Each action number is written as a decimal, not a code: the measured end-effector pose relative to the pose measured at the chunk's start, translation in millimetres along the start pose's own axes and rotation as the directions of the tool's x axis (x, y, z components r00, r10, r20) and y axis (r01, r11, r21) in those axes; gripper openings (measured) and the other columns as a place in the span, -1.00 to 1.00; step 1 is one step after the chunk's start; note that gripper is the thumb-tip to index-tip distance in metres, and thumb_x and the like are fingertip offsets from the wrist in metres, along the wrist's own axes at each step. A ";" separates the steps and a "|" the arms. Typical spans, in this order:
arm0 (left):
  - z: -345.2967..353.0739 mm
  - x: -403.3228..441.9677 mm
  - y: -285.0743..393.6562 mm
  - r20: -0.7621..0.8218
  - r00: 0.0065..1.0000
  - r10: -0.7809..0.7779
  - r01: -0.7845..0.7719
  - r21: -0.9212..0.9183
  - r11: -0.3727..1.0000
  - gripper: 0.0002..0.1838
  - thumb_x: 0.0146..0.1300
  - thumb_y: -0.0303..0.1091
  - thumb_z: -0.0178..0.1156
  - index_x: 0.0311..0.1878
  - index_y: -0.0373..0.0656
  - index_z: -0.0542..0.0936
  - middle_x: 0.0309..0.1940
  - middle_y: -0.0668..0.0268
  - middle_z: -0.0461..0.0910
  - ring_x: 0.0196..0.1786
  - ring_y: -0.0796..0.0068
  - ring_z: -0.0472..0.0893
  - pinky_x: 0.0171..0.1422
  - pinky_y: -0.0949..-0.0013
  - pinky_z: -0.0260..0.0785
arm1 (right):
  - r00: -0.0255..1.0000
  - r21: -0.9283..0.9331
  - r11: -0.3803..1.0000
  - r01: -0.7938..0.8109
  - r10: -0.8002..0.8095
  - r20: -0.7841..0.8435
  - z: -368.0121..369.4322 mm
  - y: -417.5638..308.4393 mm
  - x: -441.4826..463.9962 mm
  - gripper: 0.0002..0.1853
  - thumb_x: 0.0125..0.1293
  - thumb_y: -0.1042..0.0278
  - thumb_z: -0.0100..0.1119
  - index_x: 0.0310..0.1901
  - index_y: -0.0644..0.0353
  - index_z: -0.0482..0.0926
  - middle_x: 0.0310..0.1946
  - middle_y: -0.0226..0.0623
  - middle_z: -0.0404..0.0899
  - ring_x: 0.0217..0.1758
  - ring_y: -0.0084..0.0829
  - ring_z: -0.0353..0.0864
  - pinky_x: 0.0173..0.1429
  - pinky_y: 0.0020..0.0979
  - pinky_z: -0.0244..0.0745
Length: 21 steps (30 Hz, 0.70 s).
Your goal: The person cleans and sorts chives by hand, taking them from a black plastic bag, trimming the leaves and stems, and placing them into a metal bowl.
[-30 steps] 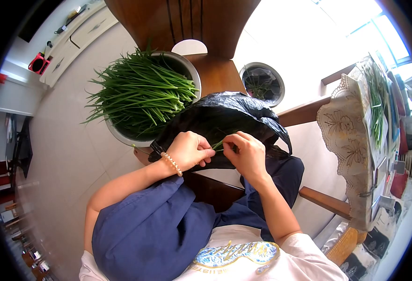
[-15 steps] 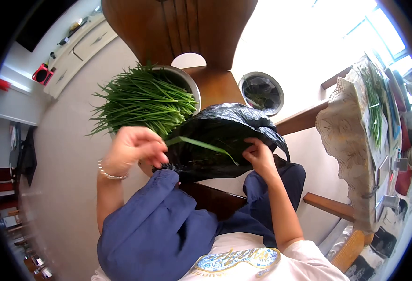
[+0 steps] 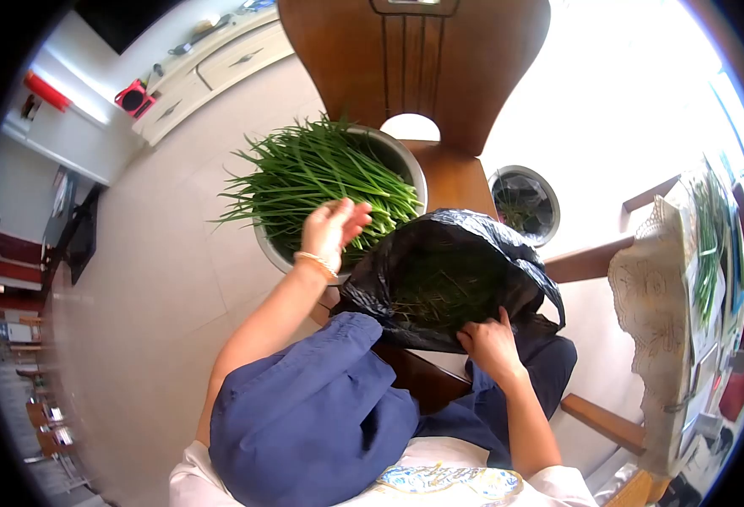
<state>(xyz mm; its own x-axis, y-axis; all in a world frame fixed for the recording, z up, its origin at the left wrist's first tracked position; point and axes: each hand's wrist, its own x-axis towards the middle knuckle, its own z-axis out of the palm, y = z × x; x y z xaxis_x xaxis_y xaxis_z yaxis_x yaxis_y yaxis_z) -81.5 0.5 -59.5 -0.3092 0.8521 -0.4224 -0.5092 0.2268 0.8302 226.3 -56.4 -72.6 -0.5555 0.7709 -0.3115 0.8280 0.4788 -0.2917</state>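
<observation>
Over a big heap of garlic chives (image 3: 304,173) hangs my left hand (image 3: 335,230), its fingers loosely apart and no stalk visible in them. The chives fill a round metal basin (image 3: 414,169) and spill over its far left side, pale ends facing me. A black plastic bag (image 3: 490,226) gapes just in front of me, with green and dry plant scraps (image 3: 439,300) inside. At the bag's near right edge, my right hand (image 3: 488,345) pinches the plastic, one finger sticking up.
Behind the bag stands a wooden chair (image 3: 422,72). A smaller metal bowl (image 3: 549,190) lined with dark plastic sits to its right. On the right, a table with a lace cloth (image 3: 638,287) carries more long green stalks (image 3: 710,245). A white cabinet (image 3: 228,68) lies at the far left.
The long green leaf hanging between my left hand and the bag is no longer seen there. My left hand has moved up and forward over the chives. The camera view has shifted left.
</observation>
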 end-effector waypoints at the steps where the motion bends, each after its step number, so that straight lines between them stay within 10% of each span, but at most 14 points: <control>1: 6.8 -4.3 -6.1 -0.021 1.000 0.004 -0.003 0.043 0.999 -0.88 0.26 -0.32 0.09 -0.23 -0.15 0.45 -0.23 0.16 0.61 -0.32 0.52 0.61 -0.34 0.60 0.47 | 1.000 -0.009 1.000 0.019 -0.019 0.000 0.9 0.3 -1.1 -0.79 0.15 0.22 0.08 -0.44 0.17 0.60 -0.54 -0.16 0.55 -0.28 -0.20 0.55 0.29 0.01 0.07; 18: 19.0 -22.5 -10.3 -0.059 0.954 0.295 -0.284 0.142 0.948 -0.79 0.28 -0.25 0.07 -0.23 -0.20 0.41 -0.34 0.14 0.63 -0.44 0.53 0.60 -0.40 0.58 0.40 | 0.999 0.023 0.999 -0.030 0.031 -0.023 3.1 0.5 -13.5 -0.81 0.15 0.22 0.09 -0.34 0.13 0.61 -0.48 -0.17 0.57 -0.24 -0.21 0.53 0.32 0.01 0.01; 21: 12.8 -12.8 -11.9 0.066 0.998 0.007 -0.022 0.234 0.972 -0.59 0.28 -0.09 0.05 -0.05 -0.28 0.39 -0.22 0.11 0.60 -0.28 0.48 0.61 -0.21 0.53 0.44 | 0.999 0.007 1.000 -0.007 0.008 -0.051 4.5 2.1 -13.5 -0.79 0.13 0.19 0.10 -0.38 0.15 0.60 -0.51 -0.17 0.56 -0.23 -0.22 0.55 0.29 0.02 0.05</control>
<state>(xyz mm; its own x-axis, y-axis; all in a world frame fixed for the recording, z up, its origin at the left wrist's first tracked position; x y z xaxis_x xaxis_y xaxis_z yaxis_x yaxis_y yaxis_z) -61.2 -7.1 -59.3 -0.2591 0.8827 -0.3921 -0.3002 0.3122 0.9013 235.2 -67.6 -73.0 -0.5445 0.7951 -0.2671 0.8316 0.4700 -0.2961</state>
